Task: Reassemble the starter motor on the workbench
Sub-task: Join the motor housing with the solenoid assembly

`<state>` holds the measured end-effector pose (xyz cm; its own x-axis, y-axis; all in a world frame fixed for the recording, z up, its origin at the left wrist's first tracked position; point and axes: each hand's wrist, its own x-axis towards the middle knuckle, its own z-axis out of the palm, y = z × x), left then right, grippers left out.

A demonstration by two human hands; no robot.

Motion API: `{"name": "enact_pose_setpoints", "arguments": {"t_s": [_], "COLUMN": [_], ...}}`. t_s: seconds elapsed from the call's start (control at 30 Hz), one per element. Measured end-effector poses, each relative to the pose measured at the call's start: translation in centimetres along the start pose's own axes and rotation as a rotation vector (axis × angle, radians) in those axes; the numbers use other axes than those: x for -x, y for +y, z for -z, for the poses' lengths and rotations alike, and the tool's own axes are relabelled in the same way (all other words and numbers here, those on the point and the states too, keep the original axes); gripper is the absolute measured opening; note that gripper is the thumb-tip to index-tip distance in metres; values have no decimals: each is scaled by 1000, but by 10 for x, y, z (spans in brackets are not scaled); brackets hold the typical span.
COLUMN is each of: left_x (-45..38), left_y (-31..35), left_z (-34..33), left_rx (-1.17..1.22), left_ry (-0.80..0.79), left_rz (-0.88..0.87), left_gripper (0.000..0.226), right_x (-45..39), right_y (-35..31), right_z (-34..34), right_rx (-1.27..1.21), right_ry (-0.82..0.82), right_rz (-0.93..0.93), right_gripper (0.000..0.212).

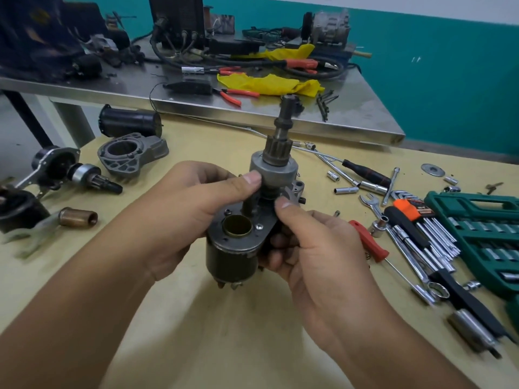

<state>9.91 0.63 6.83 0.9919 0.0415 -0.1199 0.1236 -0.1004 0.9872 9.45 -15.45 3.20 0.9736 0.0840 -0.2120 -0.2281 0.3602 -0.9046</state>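
Starter motor subassembly (pixel 238 237) held upright above workbench (pixel 196 318), pinion shaft (pixel 283 127) pointing up. Left hand (pixel 179 217) wraps solenoid body, thumb pressing clutch drum. Right hand (pixel 311 248) grips plate edge, thumb pinching. Likely heavy, rigid, greasy; best gripped by cylindrical body, not shaft.

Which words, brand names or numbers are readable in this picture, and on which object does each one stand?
No text can be read here.
Hex key holder: white print on its orange and black label, too blurred to read.
Green socket set case: no legible marking.
Starter assembly held by the left hand and right hand: no visible lettering.
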Motion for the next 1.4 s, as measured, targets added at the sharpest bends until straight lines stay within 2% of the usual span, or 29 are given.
{"name": "enact_pose_setpoints", "arguments": {"t_s": [0.03,0.17,0.23,0.47,0.67,0.73,0.87,0.97,1.03,1.13,1.23,1.4], "left_x": [-1,-8,-9,-17,-26,-28,-30,-31,-31,-32,-31,-31], "left_y": [-1,-6,-7,-17,-26,-26,-25,-23,-21,-19,-16,-23], "left_z": [0,-2,0,-1,-2,4,13,15,16,17,17,16], "left_rx": [15,59,67,80,21,44,124,125,121,104,75,51], "left_ry": [-3,42,48,122,85,48,-68,-122,-139,-152,-125,21], "left_rz": [9,21,19,-45,-75,-72,-74,-61,-46,-21,4,-30], "left_gripper": [51,11,5,15,16,13,37,45,47,46,36,25], "right_x": [0,-3,-1,0,-3,-3,-3,-13,-27,-43,-46,-45], "right_y": [-2,-8,-9,0,12,14,6,-20,-41,-61,-64,-49], "right_z": [0,0,-1,-6,-6,-5,1,9,13,11,11,13], "right_rx": [-12,28,39,2,48,161,405,589,727,862,811,552], "right_ry": [-16,-20,4,15,49,28,-40,-81,-129,-291,-374,-335], "right_rz": [-29,-65,-60,13,71,124,178,225,198,75,23,27], "right_gripper": [21,24,21,26,19,24,42,57,50,34,28,33]}}
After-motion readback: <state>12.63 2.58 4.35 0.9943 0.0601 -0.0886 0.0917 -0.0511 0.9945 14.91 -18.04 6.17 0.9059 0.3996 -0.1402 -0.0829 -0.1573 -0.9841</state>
